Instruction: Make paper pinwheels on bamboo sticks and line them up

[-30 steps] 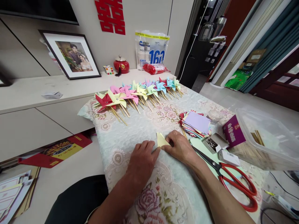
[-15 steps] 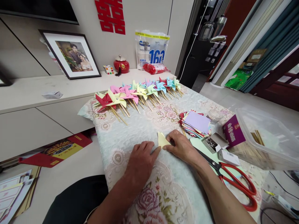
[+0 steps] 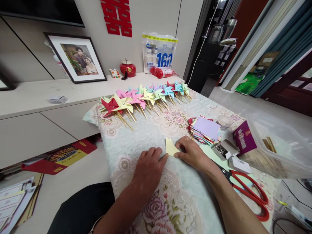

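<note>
- Pinwheels, beyond and left of the paper stack, lie in a row, perhaps to leave room for working
- Left hand, nearer than the stack and to its left, rests ungripping, thumb at the yellow paper, seemingly steadying it
- Yellow paper, folded, sits left of and nearer than the stack
- Right hand, just nearer than the stack, pinches the paper's right corner, probably keeping the fold together
- Scissors, nearer and right of the stack, lie aside
</note>
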Motion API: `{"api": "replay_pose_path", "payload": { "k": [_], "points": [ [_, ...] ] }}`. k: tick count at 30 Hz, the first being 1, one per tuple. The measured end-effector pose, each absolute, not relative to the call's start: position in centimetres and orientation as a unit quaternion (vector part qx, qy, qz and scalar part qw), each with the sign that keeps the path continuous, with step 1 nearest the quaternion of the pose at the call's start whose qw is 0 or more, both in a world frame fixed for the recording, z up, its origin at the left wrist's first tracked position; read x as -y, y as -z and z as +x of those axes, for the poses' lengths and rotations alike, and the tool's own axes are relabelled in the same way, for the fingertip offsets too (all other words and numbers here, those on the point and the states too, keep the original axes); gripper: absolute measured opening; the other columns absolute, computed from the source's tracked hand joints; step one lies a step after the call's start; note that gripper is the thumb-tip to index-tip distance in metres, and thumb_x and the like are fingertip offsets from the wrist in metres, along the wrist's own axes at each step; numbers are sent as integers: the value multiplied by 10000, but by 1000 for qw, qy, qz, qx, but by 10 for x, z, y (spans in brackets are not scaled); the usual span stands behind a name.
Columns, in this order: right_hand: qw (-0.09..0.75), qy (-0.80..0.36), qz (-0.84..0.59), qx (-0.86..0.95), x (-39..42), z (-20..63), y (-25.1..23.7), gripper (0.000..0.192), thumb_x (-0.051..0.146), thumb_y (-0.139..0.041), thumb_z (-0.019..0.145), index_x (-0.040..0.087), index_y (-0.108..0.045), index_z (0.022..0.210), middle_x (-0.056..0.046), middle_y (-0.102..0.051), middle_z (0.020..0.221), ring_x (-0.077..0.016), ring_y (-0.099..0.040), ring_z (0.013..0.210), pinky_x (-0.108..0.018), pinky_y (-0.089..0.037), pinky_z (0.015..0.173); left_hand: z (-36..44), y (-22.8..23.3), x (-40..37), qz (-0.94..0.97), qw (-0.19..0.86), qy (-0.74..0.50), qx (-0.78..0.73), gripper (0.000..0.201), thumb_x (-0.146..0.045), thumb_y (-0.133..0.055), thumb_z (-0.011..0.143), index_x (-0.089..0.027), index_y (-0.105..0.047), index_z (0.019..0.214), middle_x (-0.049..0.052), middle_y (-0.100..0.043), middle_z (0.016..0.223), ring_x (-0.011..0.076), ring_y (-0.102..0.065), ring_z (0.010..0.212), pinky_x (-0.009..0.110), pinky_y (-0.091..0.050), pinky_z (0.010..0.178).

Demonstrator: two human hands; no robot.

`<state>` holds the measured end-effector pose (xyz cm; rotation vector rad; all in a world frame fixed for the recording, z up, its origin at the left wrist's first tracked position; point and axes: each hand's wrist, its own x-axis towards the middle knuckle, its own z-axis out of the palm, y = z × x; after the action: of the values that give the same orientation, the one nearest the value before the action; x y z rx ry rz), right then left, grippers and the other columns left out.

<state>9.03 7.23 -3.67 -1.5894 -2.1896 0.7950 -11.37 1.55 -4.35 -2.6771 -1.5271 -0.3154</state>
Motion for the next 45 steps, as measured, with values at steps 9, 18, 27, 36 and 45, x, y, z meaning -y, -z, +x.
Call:
{"api": "replay_pose_path", "payload": {
  "k": [9, 18, 27, 36, 45],
  "points": [
    [157, -311, -563, 750, -70, 92, 28, 226, 40, -684, 728, 180, -653, 902, -22, -557, 925, -174, -518, 818, -295, -400, 747, -112, 40, -16, -864, 19, 109, 491, 345, -80, -483, 934, -206, -702, 1169, 103, -676, 1066, 273, -583, 967, 415, -484, 737],
    [207, -336, -542, 742, -69, 96, 29, 58, 235, -661, 823, 189, -687, 845, -18, -582, 852, -168, -520, 741, -289, -388, 662, -120, 40, -26, -831, -103, 175, 519, 417, -18, -523, 835, -282, -759, 1056, 73, -681, 1047, 253, -574, 959, 406, -450, 771],
    [290, -337, -559, 700, -69, 88, 38, 93, 251, -671, 804, 191, -655, 735, -11, -594, 762, -156, -525, 658, -284, -386, 606, -124, 44, -33, -706, -264, 384, 533, 412, -34, -408, 824, -171, -722, 1053, 92, -715, 1042, 228, -642, 1011, 396, -503, 905],
    [391, -210, -410, 797, -61, 79, 32, 86, 190, -618, 905, 234, -686, 877, -58, -632, 944, -214, -595, 938, -351, -472, 818, -118, 28, -35, -392, -621, 472, 489, 503, -476, -612, 859, -108, -588, 1201, 98, -716, 959, 191, -702, 761, 306, -550, 669],
    [394, -192, -384, 813, -56, 75, 27, 163, 123, -595, 887, 238, -708, 857, -77, -606, 1069, -230, -592, 1028, -375, -476, 867, -116, 30, -39, -371, -658, 478, 448, 403, -293, -749, 686, -103, -629, 1021, 62, -734, 806, 129, -615, 589, 241, -473, 559]
  ]
}}
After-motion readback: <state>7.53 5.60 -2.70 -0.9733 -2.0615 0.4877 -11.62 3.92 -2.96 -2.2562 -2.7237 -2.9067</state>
